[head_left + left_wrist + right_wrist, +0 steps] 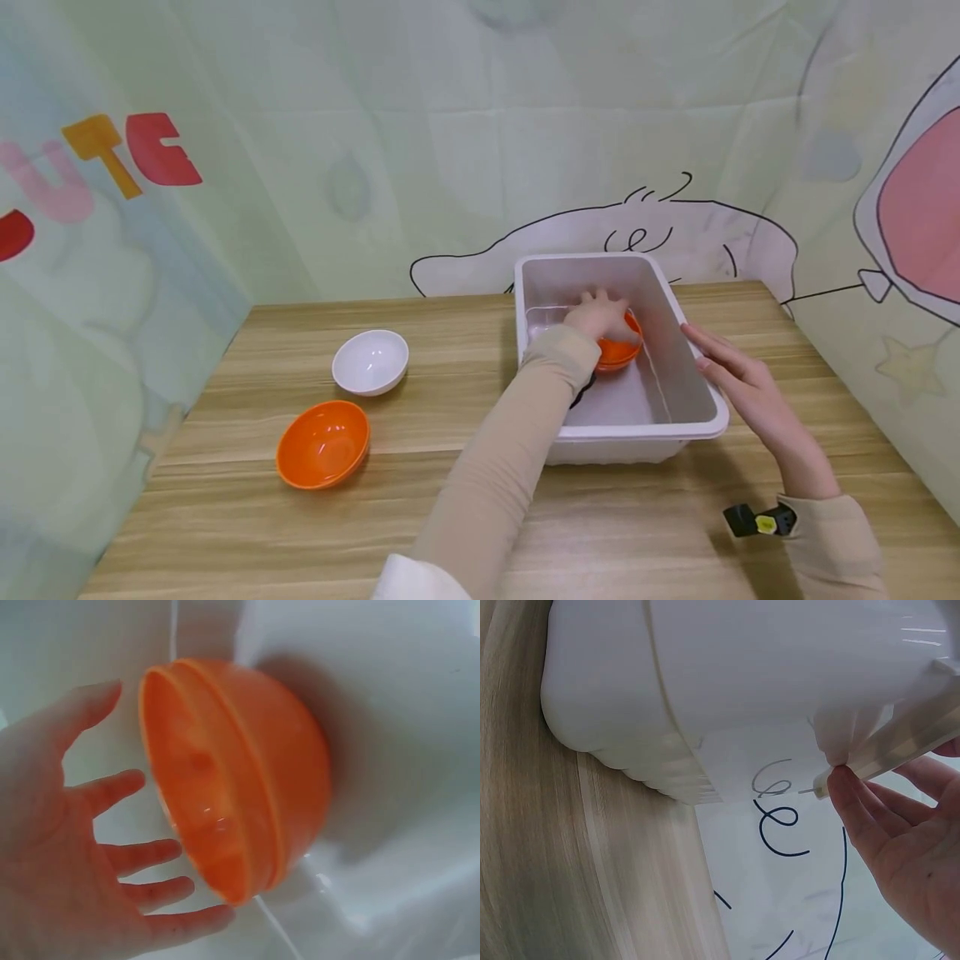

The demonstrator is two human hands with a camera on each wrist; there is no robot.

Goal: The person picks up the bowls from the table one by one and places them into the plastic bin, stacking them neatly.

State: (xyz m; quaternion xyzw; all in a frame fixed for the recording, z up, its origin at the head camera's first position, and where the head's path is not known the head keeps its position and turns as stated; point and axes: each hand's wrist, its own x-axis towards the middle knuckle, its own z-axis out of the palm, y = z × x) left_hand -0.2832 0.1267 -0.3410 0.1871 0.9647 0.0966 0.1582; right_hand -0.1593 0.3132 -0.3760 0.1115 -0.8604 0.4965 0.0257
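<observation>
Left arm: a beige sleeve (498, 475) is covering the forearm, creasing lightly and ending in a wide cuff (566, 350); white fabric (420, 581) is showing at its near end. A black sliver (582, 390) is edging that wrist, mostly hidden. Right: a matching sleeve (836, 554) is carrying a black wrist device (741, 520) that is displaying a yellow patch (766, 524). Left hand (600, 319) and right hand (738, 387) are showing bare.

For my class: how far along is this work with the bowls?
Apparently done: two orange bowls sit nested in the bin. In hand: the left hand is spread close to them, while the right hand touches the bin. Probably left to go in: the white bowl and another orange bowl, both on the table.
</observation>
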